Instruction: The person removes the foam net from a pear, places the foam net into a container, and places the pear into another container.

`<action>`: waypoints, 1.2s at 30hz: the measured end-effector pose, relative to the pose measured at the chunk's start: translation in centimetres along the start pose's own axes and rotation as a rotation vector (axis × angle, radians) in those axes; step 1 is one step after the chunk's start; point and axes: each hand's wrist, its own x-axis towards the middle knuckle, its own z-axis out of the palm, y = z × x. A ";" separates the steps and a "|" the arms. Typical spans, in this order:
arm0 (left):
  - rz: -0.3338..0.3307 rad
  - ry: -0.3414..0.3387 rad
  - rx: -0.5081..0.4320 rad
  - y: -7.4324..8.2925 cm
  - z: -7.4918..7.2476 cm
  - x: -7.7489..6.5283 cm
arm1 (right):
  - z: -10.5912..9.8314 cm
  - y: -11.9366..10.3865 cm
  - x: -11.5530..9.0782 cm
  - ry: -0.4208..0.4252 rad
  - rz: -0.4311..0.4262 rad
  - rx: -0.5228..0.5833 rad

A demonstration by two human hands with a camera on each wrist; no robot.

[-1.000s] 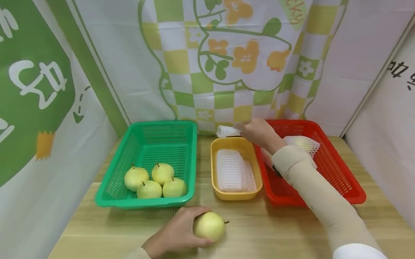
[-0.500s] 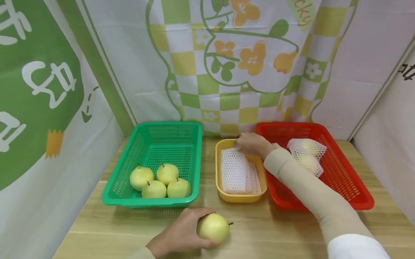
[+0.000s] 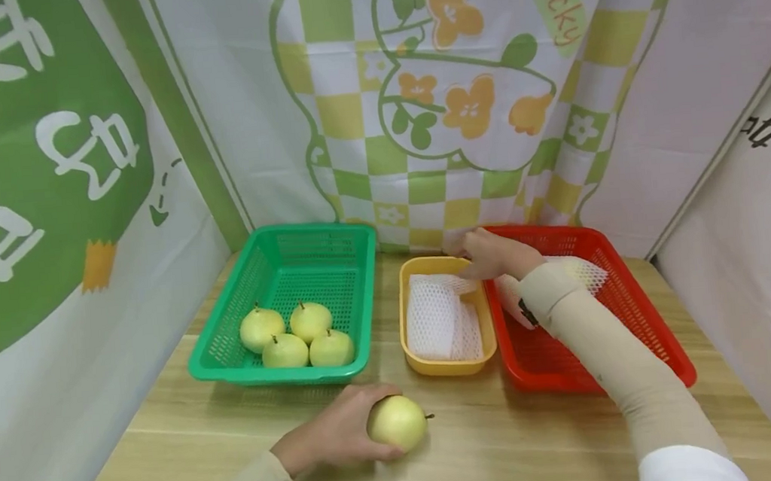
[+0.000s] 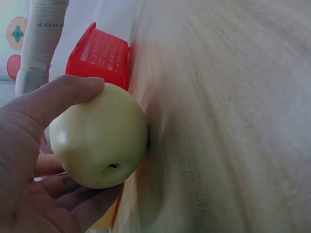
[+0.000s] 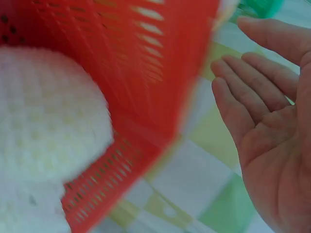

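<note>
My left hand [image 3: 349, 428] grips a yellow-green pear [image 3: 397, 424] just above the wooden table, its stem pointing right. In the left wrist view the thumb lies over the pear [image 4: 102, 138] and the fingers curl under it. My right hand [image 3: 491, 253] is over the right rim of a yellow tray [image 3: 407, 344] and the near left corner of the red basket. White foam nets [image 3: 432, 316] lie in that tray, one with an end sticking up toward the hand. The right wrist view shows the right hand [image 5: 272, 109] with spread thumb and loosely extended fingers, nothing between them.
A green basket [image 3: 233, 379] at the left holds several bare pears [image 3: 285, 351]. Net-wrapped pears [image 5: 48, 116] lie in the red basket [image 3: 644, 326] at the right, partly behind the right arm. A printed cloth [image 3: 342, 115] hangs behind the containers.
My right hand held a foam net above the yellow tray, lowered into the tray, and has now lifted away to the right without it. The left hand keeps its grip on the pear.
</note>
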 end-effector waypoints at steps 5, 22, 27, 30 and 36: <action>0.044 -0.059 0.111 0.6 -0.4 0.9 | -2.4 -1.7 -3.3 0.063 -0.041 -0.041; 0.070 -0.244 0.391 3.7 -2.3 2.4 | 2.2 -11.0 -16.6 0.070 0.051 -0.182; 0.081 -0.211 0.386 3.3 -2.5 2.1 | 6.9 -9.3 -17.2 0.203 0.091 -0.146; 0.083 -0.153 0.303 2.9 -2.9 1.6 | 9.2 -8.6 -17.3 0.259 0.107 -0.143; 0.108 -0.029 0.144 3.0 -4.6 0.4 | 11.4 -8.1 -17.2 0.336 0.127 -0.200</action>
